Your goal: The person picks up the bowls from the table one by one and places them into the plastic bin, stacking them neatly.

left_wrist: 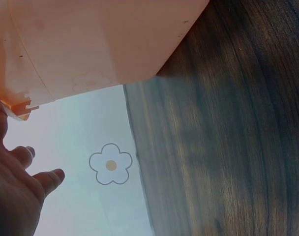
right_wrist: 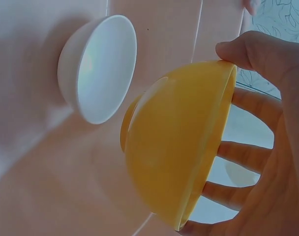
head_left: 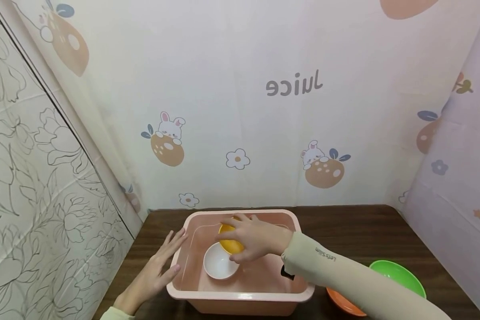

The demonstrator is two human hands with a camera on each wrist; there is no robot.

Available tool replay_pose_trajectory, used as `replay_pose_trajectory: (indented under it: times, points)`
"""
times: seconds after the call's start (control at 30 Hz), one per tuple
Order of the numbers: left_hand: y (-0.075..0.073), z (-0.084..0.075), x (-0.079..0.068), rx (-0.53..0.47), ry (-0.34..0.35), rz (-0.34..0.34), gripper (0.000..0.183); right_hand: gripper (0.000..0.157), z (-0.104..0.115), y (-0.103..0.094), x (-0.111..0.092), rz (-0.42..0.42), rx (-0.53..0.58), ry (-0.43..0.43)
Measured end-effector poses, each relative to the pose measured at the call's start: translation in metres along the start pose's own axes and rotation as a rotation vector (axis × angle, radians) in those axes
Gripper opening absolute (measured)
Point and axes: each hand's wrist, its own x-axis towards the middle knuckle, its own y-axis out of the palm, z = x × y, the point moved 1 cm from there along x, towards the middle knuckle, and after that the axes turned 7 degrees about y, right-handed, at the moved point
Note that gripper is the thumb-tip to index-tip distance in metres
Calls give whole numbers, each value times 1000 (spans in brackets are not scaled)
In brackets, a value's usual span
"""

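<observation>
My right hand (head_left: 254, 238) reaches into a pink plastic basin (head_left: 246, 296) and grips a yellow bowl (right_wrist: 174, 142) by its rim. In the right wrist view the thumb lies at one side of that rim and the fingers spread over the bowl's mouth. A white bowl (head_left: 220, 262) sits on the basin floor, just beside the yellow one. At the basin's left rim, my left hand (head_left: 156, 269) rests with its fingers extended. The left wrist view shows the basin's outer wall (left_wrist: 90, 44) and the left fingers (left_wrist: 48, 181) near its rim.
A green bowl (head_left: 400, 278) and an orange bowl (head_left: 342, 304) stand on the dark wooden table (head_left: 356, 231) to the right, partly behind my right sleeve (head_left: 356, 275). A printed curtain (head_left: 240, 111) hangs along the table's back edge.
</observation>
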Motion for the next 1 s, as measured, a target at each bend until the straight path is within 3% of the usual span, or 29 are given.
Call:
replay_pose_trajectory:
  times: [1.0]
  points:
    - [0,1,-1,-15,-16,18,68,55,21,22,34,34,-41,-86]
